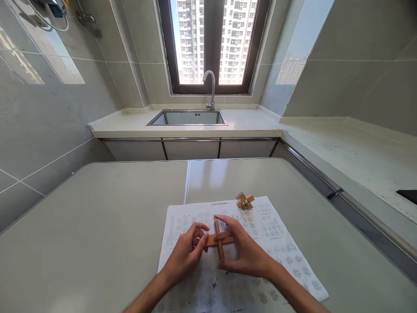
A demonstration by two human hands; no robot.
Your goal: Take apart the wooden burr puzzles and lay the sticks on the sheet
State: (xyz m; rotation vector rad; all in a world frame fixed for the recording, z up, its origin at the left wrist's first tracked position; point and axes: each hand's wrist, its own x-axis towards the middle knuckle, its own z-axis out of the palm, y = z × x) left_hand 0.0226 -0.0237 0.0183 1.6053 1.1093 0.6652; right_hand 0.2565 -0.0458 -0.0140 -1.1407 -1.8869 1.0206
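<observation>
Above a printed sheet I hold a cross-shaped wooden puzzle: a round rod crosses a flat bar that bears a dark mark near its right end. My left hand is closed, pinching the bar's left end between thumb and fingers. My right hand curves around the other side, its thumb by the rod's near end and its index finger by the far end. The palm side of this hand is partly hidden. A second small wooden puzzle, made of interlocked pieces, rests at the sheet's far edge.
The sheet lies on a pale, glossy table with a seam running away from me. Beyond stand a white counter with a sink and a faucet, below a window. Another counter runs along the right.
</observation>
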